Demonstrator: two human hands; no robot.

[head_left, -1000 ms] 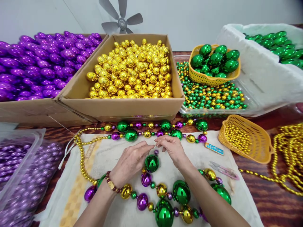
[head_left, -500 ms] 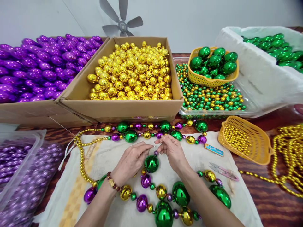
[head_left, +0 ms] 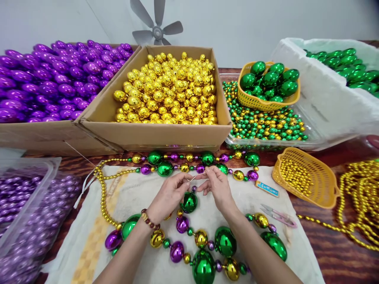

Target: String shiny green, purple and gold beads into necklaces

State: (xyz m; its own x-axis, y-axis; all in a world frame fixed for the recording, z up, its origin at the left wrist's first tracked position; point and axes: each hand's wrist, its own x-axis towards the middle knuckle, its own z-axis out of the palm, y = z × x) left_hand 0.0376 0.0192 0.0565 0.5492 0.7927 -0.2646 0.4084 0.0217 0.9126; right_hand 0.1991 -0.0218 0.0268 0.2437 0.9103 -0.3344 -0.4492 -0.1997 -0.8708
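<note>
Over the cloth, my left hand (head_left: 171, 193) is closed in a pinch at one end of a thin pale string (head_left: 193, 178). My right hand (head_left: 215, 184) pinches the string's other side, its lower fingers curled loosely. Just beneath the fingers hang a small purple bead (head_left: 194, 189) and a large green bead (head_left: 188, 202). From there a strand of purple, gold and green beads (head_left: 201, 238) winds over the cloth, passing under both forearms. A finished-looking double strand (head_left: 164, 169) lies behind my hands, joined to small gold beads (head_left: 103, 201) at the left.
Boxes of purple beads (head_left: 59, 86) and gold beads (head_left: 166, 92) stand behind. Right of them are a tray of mixed small beads (head_left: 266, 126), a yellow basket of green beads (head_left: 269, 103) and a foam box (head_left: 314, 86). Thread snips (head_left: 278, 216) and another yellow basket (head_left: 324, 181) sit at right.
My two hands have drawn slightly closer together, and the string between them has shifted a little upward. My left hand has turned, showing more of its back. The view has tilted slightly.
</note>
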